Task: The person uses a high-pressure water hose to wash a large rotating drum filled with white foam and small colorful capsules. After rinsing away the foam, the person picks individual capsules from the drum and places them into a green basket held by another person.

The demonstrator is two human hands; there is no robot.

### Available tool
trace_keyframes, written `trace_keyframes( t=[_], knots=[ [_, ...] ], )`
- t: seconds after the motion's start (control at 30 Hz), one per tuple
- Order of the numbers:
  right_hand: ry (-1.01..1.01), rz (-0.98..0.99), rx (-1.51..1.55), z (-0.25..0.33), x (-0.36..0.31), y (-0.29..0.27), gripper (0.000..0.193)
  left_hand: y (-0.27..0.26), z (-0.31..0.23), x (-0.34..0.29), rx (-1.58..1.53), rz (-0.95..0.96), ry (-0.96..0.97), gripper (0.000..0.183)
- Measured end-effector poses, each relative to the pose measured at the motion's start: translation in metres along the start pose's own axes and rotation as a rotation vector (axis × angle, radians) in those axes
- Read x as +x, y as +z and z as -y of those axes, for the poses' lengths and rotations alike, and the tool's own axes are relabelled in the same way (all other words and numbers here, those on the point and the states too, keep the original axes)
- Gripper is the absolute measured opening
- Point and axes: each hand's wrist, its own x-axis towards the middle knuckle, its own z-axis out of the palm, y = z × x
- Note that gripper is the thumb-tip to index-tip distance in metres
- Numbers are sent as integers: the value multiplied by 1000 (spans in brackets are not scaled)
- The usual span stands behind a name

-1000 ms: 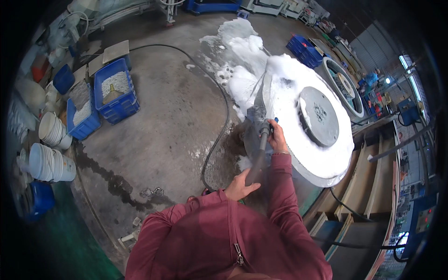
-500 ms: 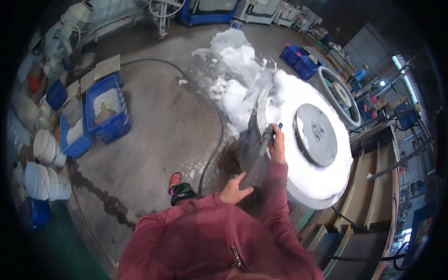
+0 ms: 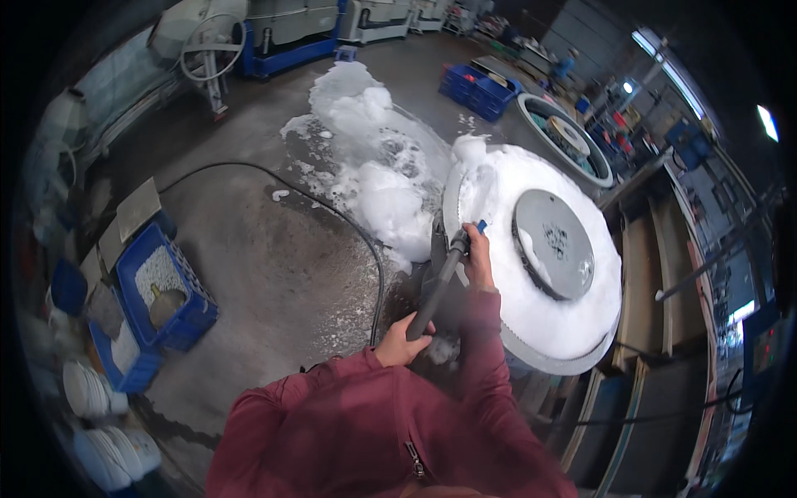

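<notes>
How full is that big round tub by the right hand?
Full-looking: white foam surrounds the grey disc, spreading nearly to the edge of the round tub. How deep it goes, I cannot tell.

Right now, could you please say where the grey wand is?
Mid-picture in the head view, the grey wand slants between the left hand and right hand, left of the foam-covered tub.

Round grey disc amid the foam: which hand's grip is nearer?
Right. The right hand's grip sits close by on the disc's left; the left hand's grip is farther off, to its lower left.
</notes>
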Motion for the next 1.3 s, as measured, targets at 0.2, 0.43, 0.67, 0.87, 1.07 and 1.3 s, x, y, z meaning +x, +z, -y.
trace_keyframes(
  t=[0.2,0.43,0.67,0.87,1.07,1.3],
  knots=[
    [22,-114,113,-17,38,20,16,-40,-23,18,-36,56,-142,15],
    [73,-90,142,-17,44,34,20,-63,-21,34,58,34,78,17],
    [117,-223,244,-39,8,-3,18,-71,-20,27,106,231,41,26],
    [-95,-234,109,0,-4,26,20,-66,-7,19,60,219,49,26],
    [-152,-284,114,-21,10,6,20,-66,-15,14,29,257,-159,21],
    [-132,-351,154,-18,2,-2,23,-53,-17,21,-166,310,-327,20]
  ],
)
